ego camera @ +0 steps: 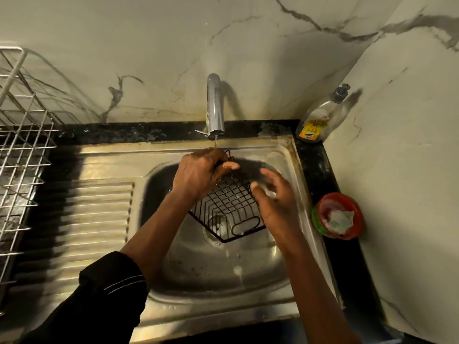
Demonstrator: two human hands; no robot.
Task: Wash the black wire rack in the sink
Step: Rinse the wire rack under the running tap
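The black wire rack (231,202) is tilted inside the sink (248,281) basin, lower corner by the drain (211,238), upper end under the tap (214,105) and its thin trickle. The left hand (198,172) is grasping that upper end, fingers curled round the wires. The right hand (273,197) is just beside the rack's right edge, fingers loose, holding nothing; too blurry to call contact. A soap bottle (320,117) stands at the counter (320,165)'s back right corner, a red bowl (339,214) along its right edge, a steel dish drainer (22,135) at the left.

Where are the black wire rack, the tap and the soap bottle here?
black wire rack (228,202): head view, on its grid of wires.
tap (214,105): head view, on its chrome spout.
soap bottle (320,120): head view, on its clear body.
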